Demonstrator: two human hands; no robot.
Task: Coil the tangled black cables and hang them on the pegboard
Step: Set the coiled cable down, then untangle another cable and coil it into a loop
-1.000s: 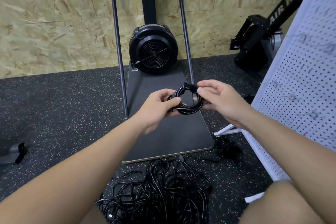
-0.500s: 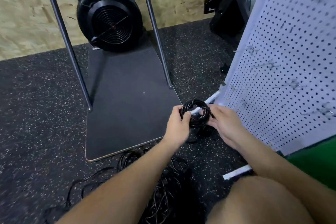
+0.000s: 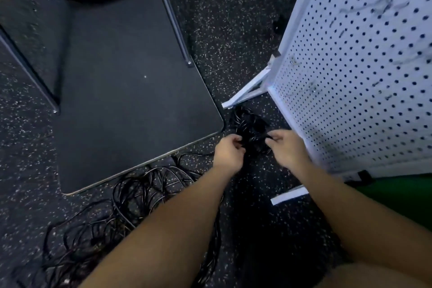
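Coiled cable: a small black bundle (image 3: 251,132) held low over the speckled floor, at about 1 o'clock from the frame's centre, just beside the pegboard's bottom corner. It blends into other dark cable lying on the floor behind it, so its outline is hard to read.
Left hand: the left hand (image 3: 228,153) has fingers curled, pinching the bundle's left edge.
Right hand: the right hand (image 3: 284,147) has fingers curled onto the bundle's right edge; exact finger placement is blurred.
Risk 1: the loops could spring open if either pinch slackens, since no tie or wrap is visible around the coil.
Pegboard: the white perforated pegboard (image 3: 364,72) stands at 3 o'clock, with several thin metal hooks showing higher up. The bundle is well below them.
Risk 2: lifting from this low position, the coil could snag on the board's frame leg (image 3: 245,91) at 12 o'clock from the hands, or miss a small hook.
Tangled pile: loose black cables (image 3: 131,206) sprawl at 7 o'clock, under the left forearm.
Risk 3: a trailing end could catch in that pile and drag it along.
Platform: a dark machine base (image 3: 131,100) lies at 10 o'clock, its corner near the bundle.
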